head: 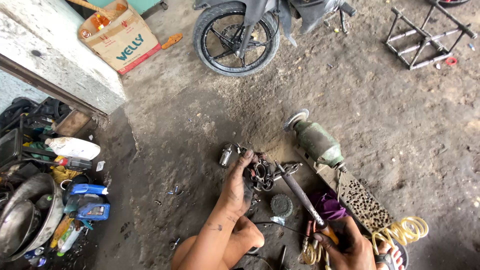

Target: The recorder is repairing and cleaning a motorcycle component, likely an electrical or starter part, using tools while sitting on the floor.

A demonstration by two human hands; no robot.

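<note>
While the left hand (239,182) presses down with fingers curled over a greasy metal engine part (261,172) on the dirt floor (390,115), seemingly to pin it steady, the right hand (350,245) has its fingers wrapped tight around the orange handle of a long screwdriver (300,192), its tip angled far and left into the part. A green bench grinder (315,140) sits just right of the part, a gear (281,205) just near it, and a motorcycle wheel (236,37) stands far off.
</note>
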